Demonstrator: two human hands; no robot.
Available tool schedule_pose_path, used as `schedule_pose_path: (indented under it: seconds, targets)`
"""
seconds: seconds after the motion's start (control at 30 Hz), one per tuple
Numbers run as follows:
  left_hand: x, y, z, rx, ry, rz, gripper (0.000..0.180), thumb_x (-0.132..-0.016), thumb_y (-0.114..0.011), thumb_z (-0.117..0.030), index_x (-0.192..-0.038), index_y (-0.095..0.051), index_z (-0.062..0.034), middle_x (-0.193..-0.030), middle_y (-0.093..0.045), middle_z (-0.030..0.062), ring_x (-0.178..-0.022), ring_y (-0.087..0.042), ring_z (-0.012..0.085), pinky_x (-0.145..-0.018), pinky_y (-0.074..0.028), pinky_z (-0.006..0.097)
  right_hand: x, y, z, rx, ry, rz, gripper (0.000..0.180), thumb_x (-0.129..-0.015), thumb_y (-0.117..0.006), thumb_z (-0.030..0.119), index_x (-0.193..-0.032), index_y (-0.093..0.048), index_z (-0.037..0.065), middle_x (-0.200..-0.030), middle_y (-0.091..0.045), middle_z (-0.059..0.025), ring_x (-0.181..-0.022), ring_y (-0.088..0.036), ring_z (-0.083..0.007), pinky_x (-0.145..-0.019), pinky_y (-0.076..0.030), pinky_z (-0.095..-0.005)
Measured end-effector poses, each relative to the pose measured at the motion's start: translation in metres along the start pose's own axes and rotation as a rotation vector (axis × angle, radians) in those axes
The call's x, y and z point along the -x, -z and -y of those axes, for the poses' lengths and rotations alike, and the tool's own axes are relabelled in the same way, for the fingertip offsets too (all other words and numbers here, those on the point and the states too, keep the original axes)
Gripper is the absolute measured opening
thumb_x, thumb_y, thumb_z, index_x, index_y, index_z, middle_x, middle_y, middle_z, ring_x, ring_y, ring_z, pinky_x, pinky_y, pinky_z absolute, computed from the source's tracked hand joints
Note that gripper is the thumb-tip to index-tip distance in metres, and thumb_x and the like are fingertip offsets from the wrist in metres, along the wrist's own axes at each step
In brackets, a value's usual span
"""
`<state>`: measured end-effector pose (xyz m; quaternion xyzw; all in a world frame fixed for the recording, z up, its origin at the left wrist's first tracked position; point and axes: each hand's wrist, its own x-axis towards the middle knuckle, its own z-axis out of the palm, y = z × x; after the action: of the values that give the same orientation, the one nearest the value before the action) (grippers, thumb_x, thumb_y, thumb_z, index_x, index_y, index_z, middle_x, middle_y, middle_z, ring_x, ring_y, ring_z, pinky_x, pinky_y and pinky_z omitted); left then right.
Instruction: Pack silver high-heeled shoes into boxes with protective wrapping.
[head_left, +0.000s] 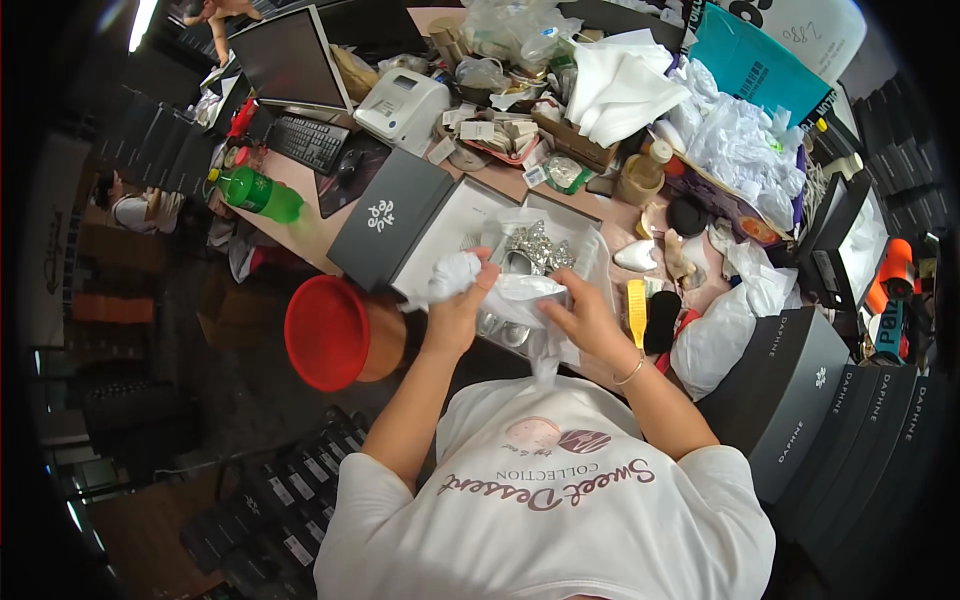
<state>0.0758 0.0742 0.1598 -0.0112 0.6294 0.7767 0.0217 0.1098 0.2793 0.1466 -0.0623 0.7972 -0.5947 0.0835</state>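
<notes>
While a green soda bottle (pixel 260 195) sits well beyond the left hand (pixel 463 308) on its outer side, a red-rimmed bucket (pixel 325 333) is nearer to that hand, close enough that a wide swing of the left elbow could knock it. Just forward and left of the hand is a dark grey shoebox lid (pixel 390 208). The left hand's fingers grasp a crumpled wad of white tissue (pixel 455 272). Ahead of and between both hands, silver ornamented shoes (pixel 538 250) lie in the open shoebox (pixel 470 207); their raised decorations could snag and tear the thin wrapping if it is dragged across them. Beneath that, the right hand (pixel 593 318) pinches a white wrapping sheet (pixel 530 288) between thumb and fingers; whether it joins the left hand's wad, I cannot tell. Its loose end hangs toward the shirt and might catch if tugged sharply. Just right of the right hand lie a yellow brush (pixel 637 312) and a black brush (pixel 661 320), which a careless outward sweep could push into the white plastic bag (pixel 725 340) beside them.
</notes>
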Motion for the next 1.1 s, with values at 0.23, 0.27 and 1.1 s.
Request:
schedule_pose_path:
  seconds: [0.23, 0.27, 1.1]
  targets:
    - [-0.015, 0.037, 0.021, 0.817, 0.52, -0.444, 0.026, -0.086, -0.067, -0.017, -0.107, -0.057, -0.0041, -0.093, -0.06, 0.005, -0.086, -0.06, 0.0175, -0.077, -0.05, 0.028, 0.003, 0.005, 0.004, 0.009, -0.048, 0.117, 0.017, -0.094, -0.055, 0.016, -0.087, -0.056, 0.001, -0.067, -0.047, 0.0047, -0.06, -0.041, -0.0045, -0.052, -0.036, -0.0217]
    - [-0.021, 0.046, 0.033, 0.885, 0.479, -0.509, 0.027, -0.09, -0.062, -0.024, -0.108, -0.057, -0.0046, -0.095, -0.059, 0.0066, -0.087, -0.06, 0.0185, -0.075, -0.05, 0.027, 0.004, 0.002, -0.006, -0.077, -0.079, 0.058, 0.025, -0.096, -0.053, 0.022, -0.083, -0.057, 0.0, -0.066, -0.049, 0.0054, -0.058, -0.041, -0.004, -0.052, -0.035, -0.0212]
    - [0.025, -0.02, 0.068, 0.4, 0.452, -0.107, 0.03, -0.098, -0.046, -0.023, -0.118, -0.052, -0.0016, -0.116, -0.058, 0.0081, -0.103, -0.058, 0.0172, -0.087, -0.048, 0.034, 0.02, 0.036, -0.048, -0.127, -0.085, -0.138, 0.032, -0.095, -0.056, 0.026, -0.08, -0.06, -0.002, -0.067, -0.048, 0.0064, -0.062, -0.039, -0.0037, -0.054, -0.032, -0.0204]
